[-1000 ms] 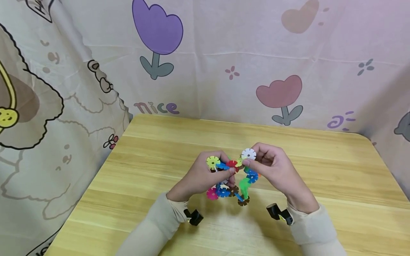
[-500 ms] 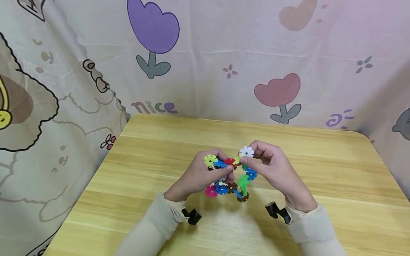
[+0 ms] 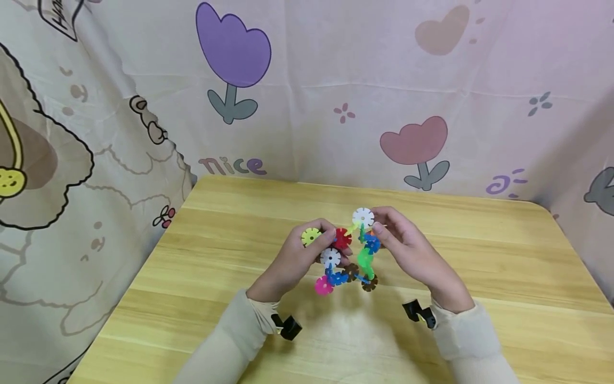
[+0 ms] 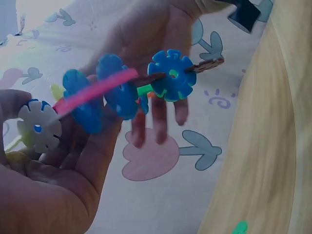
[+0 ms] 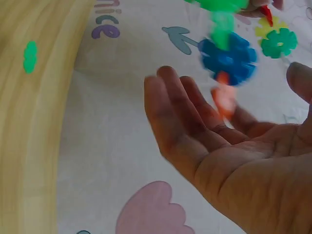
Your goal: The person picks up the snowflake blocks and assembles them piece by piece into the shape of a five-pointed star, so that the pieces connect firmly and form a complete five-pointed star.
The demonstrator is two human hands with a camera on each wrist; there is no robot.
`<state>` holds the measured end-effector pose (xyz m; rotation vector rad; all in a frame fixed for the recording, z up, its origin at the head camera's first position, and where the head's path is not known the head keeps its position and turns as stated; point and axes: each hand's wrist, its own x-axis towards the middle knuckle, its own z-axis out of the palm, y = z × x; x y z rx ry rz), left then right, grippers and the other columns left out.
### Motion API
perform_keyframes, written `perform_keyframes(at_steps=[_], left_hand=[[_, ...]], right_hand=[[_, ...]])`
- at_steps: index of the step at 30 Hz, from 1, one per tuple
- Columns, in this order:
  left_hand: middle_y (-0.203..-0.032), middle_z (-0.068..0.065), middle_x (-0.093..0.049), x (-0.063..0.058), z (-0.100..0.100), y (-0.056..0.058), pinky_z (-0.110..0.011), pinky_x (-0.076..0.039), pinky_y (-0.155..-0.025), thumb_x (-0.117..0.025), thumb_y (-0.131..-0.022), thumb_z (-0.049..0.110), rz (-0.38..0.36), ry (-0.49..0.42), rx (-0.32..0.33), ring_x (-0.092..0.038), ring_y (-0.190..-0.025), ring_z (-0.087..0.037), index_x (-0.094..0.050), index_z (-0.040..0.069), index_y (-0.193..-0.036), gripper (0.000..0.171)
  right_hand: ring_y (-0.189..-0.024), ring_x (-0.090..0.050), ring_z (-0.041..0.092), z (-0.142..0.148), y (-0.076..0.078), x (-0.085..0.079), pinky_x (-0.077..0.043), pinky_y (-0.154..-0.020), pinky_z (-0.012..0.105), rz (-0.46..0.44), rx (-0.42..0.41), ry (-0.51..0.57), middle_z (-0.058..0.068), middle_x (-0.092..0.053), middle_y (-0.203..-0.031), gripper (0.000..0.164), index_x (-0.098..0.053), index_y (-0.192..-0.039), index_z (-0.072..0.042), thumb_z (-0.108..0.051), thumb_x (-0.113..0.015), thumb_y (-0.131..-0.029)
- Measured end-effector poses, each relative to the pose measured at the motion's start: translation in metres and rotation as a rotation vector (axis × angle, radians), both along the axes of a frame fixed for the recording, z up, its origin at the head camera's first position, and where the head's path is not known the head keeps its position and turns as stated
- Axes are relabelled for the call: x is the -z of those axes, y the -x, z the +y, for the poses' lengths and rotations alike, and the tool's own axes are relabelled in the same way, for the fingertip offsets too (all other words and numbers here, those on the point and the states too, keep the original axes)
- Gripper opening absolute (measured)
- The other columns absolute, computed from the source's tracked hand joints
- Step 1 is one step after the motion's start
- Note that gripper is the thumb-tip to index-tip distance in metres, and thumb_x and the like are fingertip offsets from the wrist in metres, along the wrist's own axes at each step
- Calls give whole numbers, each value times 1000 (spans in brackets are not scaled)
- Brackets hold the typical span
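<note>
A looped chain of slotted plastic snowflake discs in many colours is held above the table. My left hand (image 3: 303, 249) grips it at the upper left, thumb across it between a yellow disc (image 3: 310, 237) and a red disc (image 3: 342, 238). On the far right corner stands a white disc (image 3: 363, 218). My right hand (image 3: 408, 242) is beside that corner, its fingers spread and loosely bent in the right wrist view, behind a hanging blue disc (image 5: 229, 58) and an orange disc (image 5: 224, 100). A pink disc (image 3: 324, 285) hangs at the near left.
The wooden table (image 3: 230, 224) lies under both hands, backed by a printed cloth (image 3: 307, 117) with tulips. A black camera mount sits on the left wrist (image 3: 288, 326) and another on the right wrist (image 3: 419, 313). A small green shape (image 5: 30, 57) shows against the wood.
The right thumb and fingers have come off the piece by the upper white disc. The chain has turned in my left hand, bringing a second white disc and the red disc's face into view.
</note>
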<state>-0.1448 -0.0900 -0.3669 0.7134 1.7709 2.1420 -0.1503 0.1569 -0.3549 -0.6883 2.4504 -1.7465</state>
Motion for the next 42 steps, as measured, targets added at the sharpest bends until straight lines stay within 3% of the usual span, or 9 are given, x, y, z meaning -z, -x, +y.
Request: perform_keyframes(at_steps=[5, 9, 13, 17, 21, 27, 31, 35, 42], left_hand=[[-103, -17, -71, 1, -2, 1, -46, -59, -93, -57, -109, 24, -61, -82, 30, -76, -95, -28, -55, -6, -116, 31], [-109, -16, -70, 3, -4, 2, -44, -57, -98, -59, -108, 25, -98, -117, 59, -73, -103, -25, -50, -1, -125, 32], [-115, -15, -70, 3, -6, 4, -43, -57, -98, -60, -107, 19, -151, -149, 86, -72, -106, -25, -44, 0, -139, 41], [-114, -12, -71, 3, -7, 5, -40, -58, -96, -57, -104, 8, -204, -158, 114, -72, -105, -23, -39, -5, -144, 45], [-107, -11, -73, 5, -6, 7, -42, -58, -97, -61, -103, 10, -155, -96, 108, -73, -99, -23, -50, -8, -133, 37], [-94, -13, -74, 8, -6, 8, -44, -61, -91, -68, -102, 12, -72, 57, -8, -75, -87, -25, -59, 1, -109, 16], [-89, -14, -74, 6, -7, 8, -37, -63, -85, -68, -102, 12, -15, 163, -57, -75, -84, -28, -59, 3, -111, 16], [-79, -14, -70, 4, -7, 8, -26, -56, -69, -66, -103, 14, 51, 246, -44, -75, -80, -30, -55, 3, -110, 17], [-86, -14, -73, 4, -7, 9, -32, -62, -69, -60, -107, 22, 59, 269, -51, -73, -79, -29, -56, 4, -121, 23]], right_hand=[[-90, -67, 28, 0, 2, 3, -61, -78, 36, -103, 5, 5, 19, -66, -114, 40, -43, -149, -7, -25, -43, -114], [-72, -59, 25, -2, 2, 3, -55, -64, 30, -85, 8, 3, 16, -63, -96, 43, -42, -150, -12, -22, -55, -110], [-82, -70, 24, -1, 1, 2, -56, -65, 29, -43, 4, 60, 16, -67, -97, 49, -43, -149, -15, -14, -63, -105], [-96, -74, 27, 0, 2, 1, -62, -74, 32, -7, -26, 140, 23, -70, -107, 46, -47, -145, -9, -4, -64, -103], [-88, -72, 27, -1, 1, 0, -61, -71, 32, 3, -46, 153, 22, -69, -102, 41, -52, -137, -6, -1, -68, -99], [-68, -60, 24, -6, 0, 2, -51, -53, 28, -8, -75, 91, 12, -64, -82, 41, -54, -132, -8, -3, -73, -96], [-60, -54, 19, -9, 1, 6, -45, -48, 26, 2, -110, 78, 10, -61, -74, 40, -54, -131, -7, -2, -73, -96], [-59, -56, 18, -10, 2, 8, -48, -49, 27, -1, -141, 59, 8, -63, -73, 42, -54, -132, -9, -3, -74, -95], [-69, -62, 24, -8, 5, 10, -56, -60, 32, -27, -177, 52, 10, -68, -85, 28, -57, -127, -7, -7, -68, -101]])
